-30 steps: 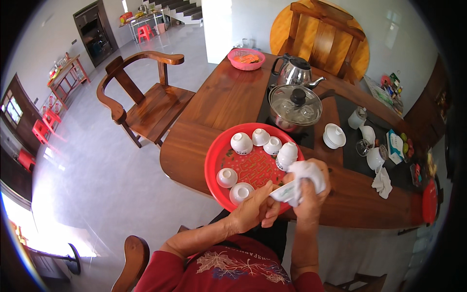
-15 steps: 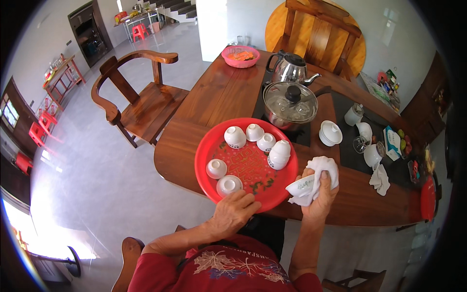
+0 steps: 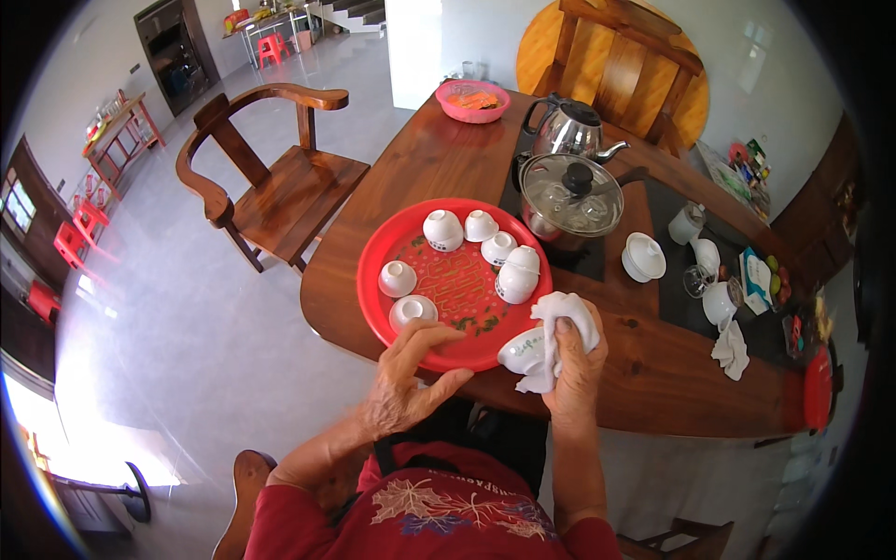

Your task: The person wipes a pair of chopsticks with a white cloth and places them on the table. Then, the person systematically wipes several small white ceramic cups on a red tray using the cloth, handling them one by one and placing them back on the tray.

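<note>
My right hand grips a white cloth wrapped about one side of a white bowl with green marks. The bowl is tilted, near the right front rim of a round red tray. My left hand is open, fingers spread and thumb apart, at the tray's front edge and left of that bowl. Just beyond its fingertips is an upturned white bowl, partly hidden by them. A small white cup stands behind it. Several white cups lie along the tray's back, with stacked bowls at its right.
The wooden table also holds a glass-lidded pot, a steel kettle, a lidded white bowl and a pink basket. Farther right are a crumpled cloth and a tissue pack. A wooden armchair stands left.
My left hand has come off the tray's edge and opened. My right hand has moved left with the bowl and cloth. The tray sits slightly farther left and back in view.
</note>
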A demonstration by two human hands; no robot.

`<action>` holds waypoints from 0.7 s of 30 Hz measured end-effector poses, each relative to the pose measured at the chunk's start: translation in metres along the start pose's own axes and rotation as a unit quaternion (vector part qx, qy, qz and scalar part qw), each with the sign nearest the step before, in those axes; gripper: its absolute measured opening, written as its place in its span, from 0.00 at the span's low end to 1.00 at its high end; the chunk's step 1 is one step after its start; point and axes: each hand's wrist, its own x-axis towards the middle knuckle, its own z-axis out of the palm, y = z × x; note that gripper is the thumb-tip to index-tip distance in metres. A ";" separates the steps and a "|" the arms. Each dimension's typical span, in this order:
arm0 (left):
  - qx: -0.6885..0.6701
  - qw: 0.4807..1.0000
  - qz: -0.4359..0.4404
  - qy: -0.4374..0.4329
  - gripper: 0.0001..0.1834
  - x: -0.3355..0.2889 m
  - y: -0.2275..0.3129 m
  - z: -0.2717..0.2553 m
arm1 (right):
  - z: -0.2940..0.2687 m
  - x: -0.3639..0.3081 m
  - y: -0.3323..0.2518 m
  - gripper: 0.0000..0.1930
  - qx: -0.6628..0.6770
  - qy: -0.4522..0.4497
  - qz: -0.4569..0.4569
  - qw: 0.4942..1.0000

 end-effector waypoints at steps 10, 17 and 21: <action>-0.479 0.840 -0.255 0.027 0.11 0.005 0.004 0.041 | 0.025 0.003 0.005 0.18 -0.339 -0.127 -0.254 0.897; -0.576 0.747 -0.310 0.119 0.11 0.008 0.013 0.044 | 0.034 -0.004 0.022 0.20 -0.466 -0.146 -0.445 0.751; -0.547 0.790 -0.271 0.063 0.10 -0.003 -0.002 0.041 | 0.034 0.006 0.009 0.15 -0.279 -0.134 -0.174 0.935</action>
